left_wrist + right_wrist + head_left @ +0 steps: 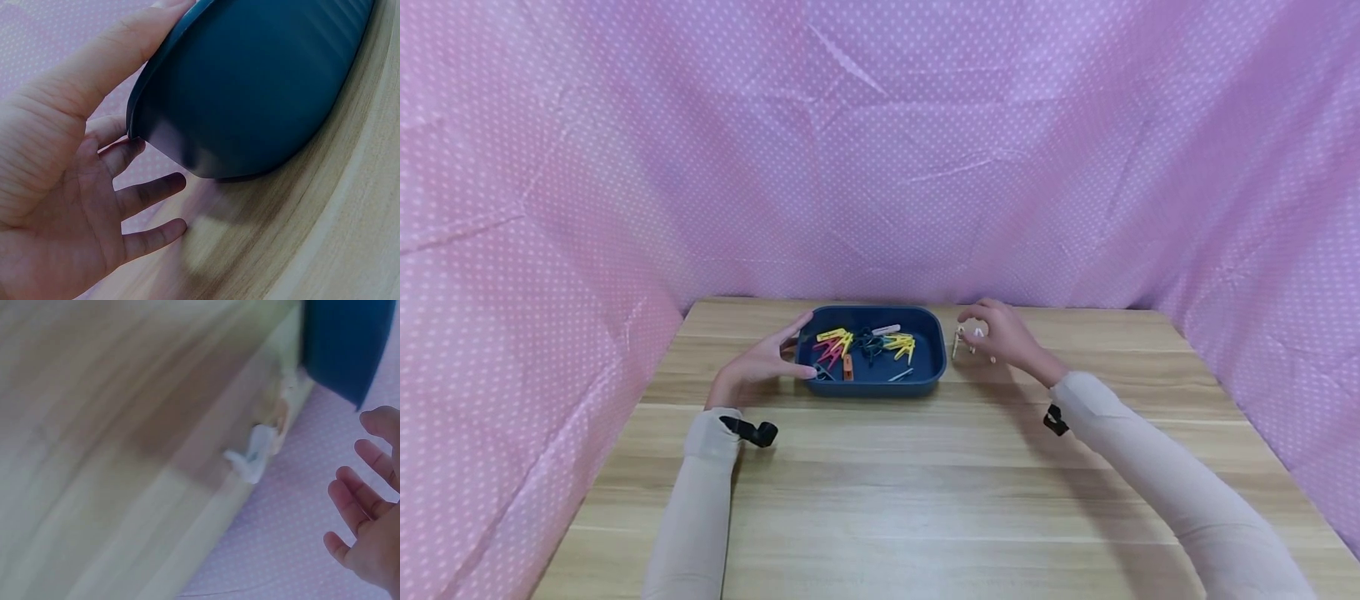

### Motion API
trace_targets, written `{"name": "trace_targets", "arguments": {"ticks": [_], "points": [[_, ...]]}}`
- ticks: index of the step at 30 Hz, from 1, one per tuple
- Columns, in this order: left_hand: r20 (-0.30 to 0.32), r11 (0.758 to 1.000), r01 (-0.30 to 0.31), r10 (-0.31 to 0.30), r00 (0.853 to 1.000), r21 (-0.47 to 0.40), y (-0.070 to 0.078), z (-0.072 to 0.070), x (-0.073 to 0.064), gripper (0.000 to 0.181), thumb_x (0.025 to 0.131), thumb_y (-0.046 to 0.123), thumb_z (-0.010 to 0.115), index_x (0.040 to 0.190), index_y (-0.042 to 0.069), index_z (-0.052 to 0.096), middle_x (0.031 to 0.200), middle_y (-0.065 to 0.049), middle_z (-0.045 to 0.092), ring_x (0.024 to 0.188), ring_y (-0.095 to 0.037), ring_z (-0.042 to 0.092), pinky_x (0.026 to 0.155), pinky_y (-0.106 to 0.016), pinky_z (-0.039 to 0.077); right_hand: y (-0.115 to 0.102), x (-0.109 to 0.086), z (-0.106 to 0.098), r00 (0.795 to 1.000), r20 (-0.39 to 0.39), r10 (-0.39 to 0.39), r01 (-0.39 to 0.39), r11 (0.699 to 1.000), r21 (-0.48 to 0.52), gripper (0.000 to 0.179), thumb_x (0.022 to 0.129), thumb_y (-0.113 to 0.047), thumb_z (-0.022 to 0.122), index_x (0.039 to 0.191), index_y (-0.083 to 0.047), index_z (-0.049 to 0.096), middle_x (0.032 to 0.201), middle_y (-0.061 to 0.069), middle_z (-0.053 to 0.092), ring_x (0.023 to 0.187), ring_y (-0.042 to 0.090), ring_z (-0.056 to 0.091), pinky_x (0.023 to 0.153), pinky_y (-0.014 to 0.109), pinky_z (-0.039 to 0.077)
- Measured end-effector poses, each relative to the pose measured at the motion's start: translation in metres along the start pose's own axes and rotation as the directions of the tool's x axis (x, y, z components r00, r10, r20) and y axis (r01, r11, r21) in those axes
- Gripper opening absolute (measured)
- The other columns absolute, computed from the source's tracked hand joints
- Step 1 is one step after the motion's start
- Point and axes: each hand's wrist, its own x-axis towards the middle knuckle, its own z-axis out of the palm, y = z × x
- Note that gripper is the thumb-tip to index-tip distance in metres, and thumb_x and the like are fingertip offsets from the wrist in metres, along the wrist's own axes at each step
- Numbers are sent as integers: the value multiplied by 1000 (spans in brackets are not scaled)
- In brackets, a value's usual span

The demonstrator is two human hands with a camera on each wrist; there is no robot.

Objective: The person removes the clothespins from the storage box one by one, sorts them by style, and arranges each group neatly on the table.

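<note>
A dark blue plastic tray (872, 389) sits toward the back of the table. Inside it lie yellow clothespins (900, 343), pinkish-red clothespins (827, 350), an orange clothespin (847, 367) and dark green ones (872, 347). My left hand (762, 363) spreads around the tray's left end. Its thumb lies on the rim (134, 103) in the left wrist view, and the other fingers extend loosely beside the wall. To the tray's right, my right hand (1006, 336) hovers with bent, parted fingers over small white clips (257, 453), holding nothing.
The wood-grain table (865, 492) extends toward me in front of the tray. Pink dotted cloth (880, 167) hangs along its back and both sides. A pale clothespin (887, 330) lies by the tray's far wall. Each wrist bears a black camera strap (748, 430).
</note>
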Motion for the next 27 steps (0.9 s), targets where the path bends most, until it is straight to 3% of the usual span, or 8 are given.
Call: {"name": "trace_targets", "arguments": {"ticks": [7,14,21,27], "points": [[1,1000,-7,7,1000,3,1,-1,0,107,88,32,82,165,35,7,174,-1,1,156,-44,14,123,-67,16,-21,15,-2,997,66,27,-34,994,100,26,93,-16,74,113,0,73,114,20,70,107,36,61,94,53,51],[-9,1000,-16,16,1000,-6,-1,-3,1,108,87,32,83,165,35,8,174,1,1,157,-42,14,124,-65,14,-41,31,3,992,123,-27,6,986,169,26,92,-14,76,112,0,73,117,17,71,110,37,62,99,54,51],[8,999,-32,32,999,18,-3,-2,1,108,88,32,82,165,34,6,174,2,1,157,-41,13,125,-63,16,-55,39,14,966,233,-117,84,986,146,22,89,-11,79,108,0,75,112,13,73,111,33,62,102,50,49],[5,1000,-28,28,1000,2,-3,-2,2,107,88,33,81,165,34,7,174,3,1,157,-42,12,125,-64,14,-57,41,28,931,298,-210,193,977,85,17,86,-11,81,101,-3,78,104,8,74,104,27,65,96,46,52]]}}
